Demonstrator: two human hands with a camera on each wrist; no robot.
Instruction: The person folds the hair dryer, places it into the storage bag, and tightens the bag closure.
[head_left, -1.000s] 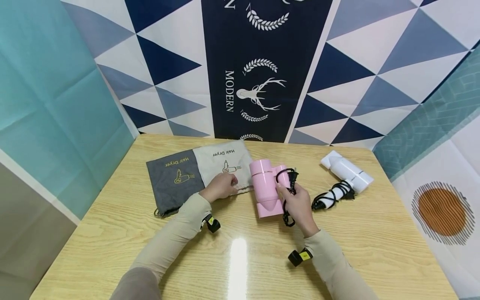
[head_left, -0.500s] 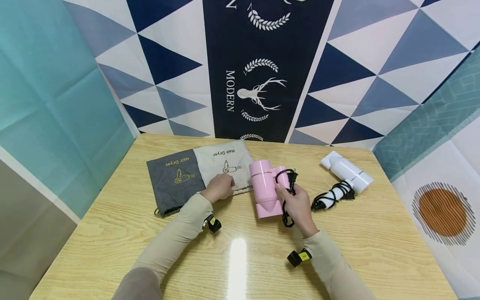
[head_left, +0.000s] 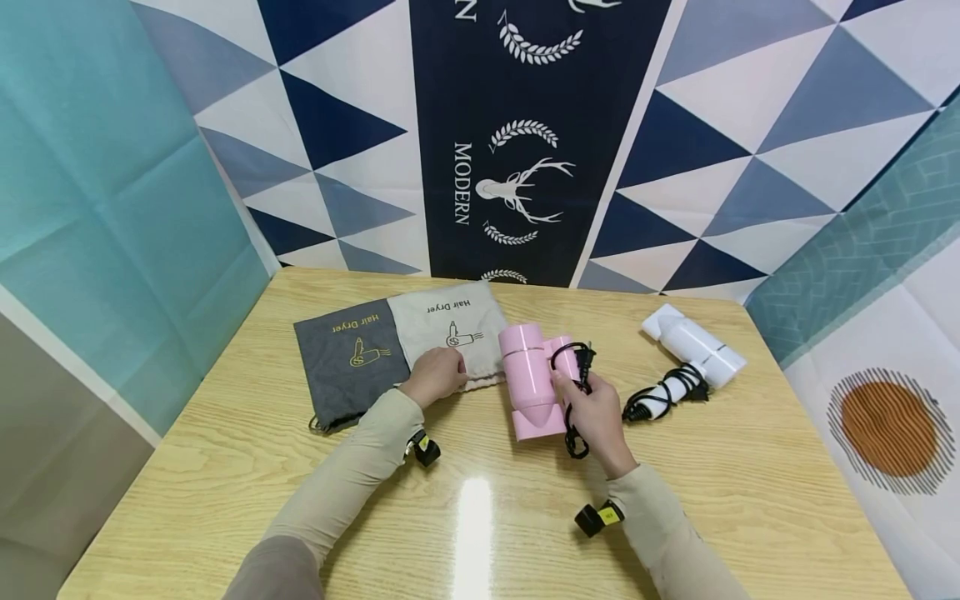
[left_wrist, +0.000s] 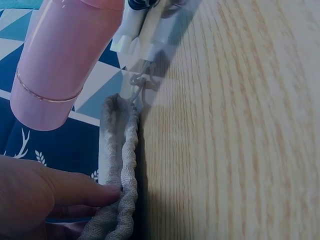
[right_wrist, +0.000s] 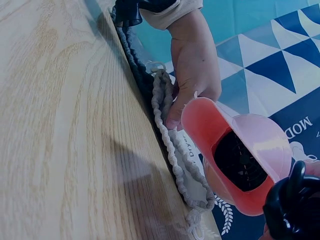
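Observation:
My left hand (head_left: 435, 377) pinches the upper edge of a light grey drawstring pouch (head_left: 447, 315) marked "Hair Dryer". In the left wrist view the thumb presses the gathered rim (left_wrist: 129, 160); in the right wrist view the pouch's mouth (right_wrist: 172, 150) gapes. My right hand (head_left: 597, 414) grips a pink hair dryer (head_left: 528, 375) by its handle, together with the black cord (head_left: 576, 442) wound on it. The dryer is held just right of the pouch, its nozzle (right_wrist: 202, 115) facing the right wrist camera. Some of the right hand's fingers are hidden.
A dark grey drawstring pouch (head_left: 341, 367) lies flat to the left, its edge meeting the light one. At the right rests a white hair dryer (head_left: 693, 343) with its black cord wrapped round the handle. The wooden table (head_left: 360, 525) ends at a patterned cloth wall (head_left: 510, 167).
The left hand has shifted slightly left along the pouch's edge, and its fingers have drawn in. The pink hair dryer has come very slightly nearer the person.

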